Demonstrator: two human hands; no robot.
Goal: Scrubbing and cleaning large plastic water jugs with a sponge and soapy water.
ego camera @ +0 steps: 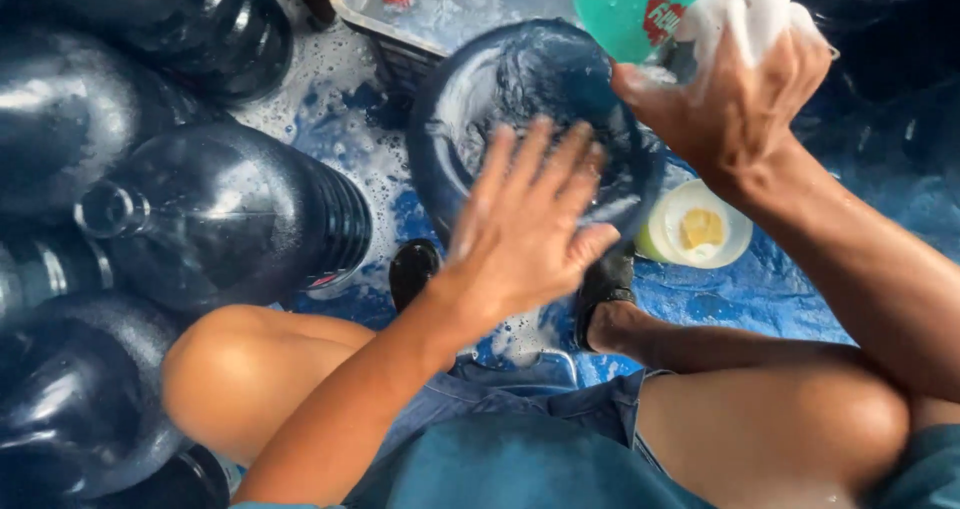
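Wet, soapy blue floor [780,299] under daylight, crowded with dark water jugs [230,219].

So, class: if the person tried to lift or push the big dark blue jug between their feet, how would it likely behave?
The dark blue jug looks coated in suds, so it would probably be slippery under the left hand. It is rounded and lying tilted, so a push may well roll it on the wet blue floor. It seems empty, hence likely light for its size.
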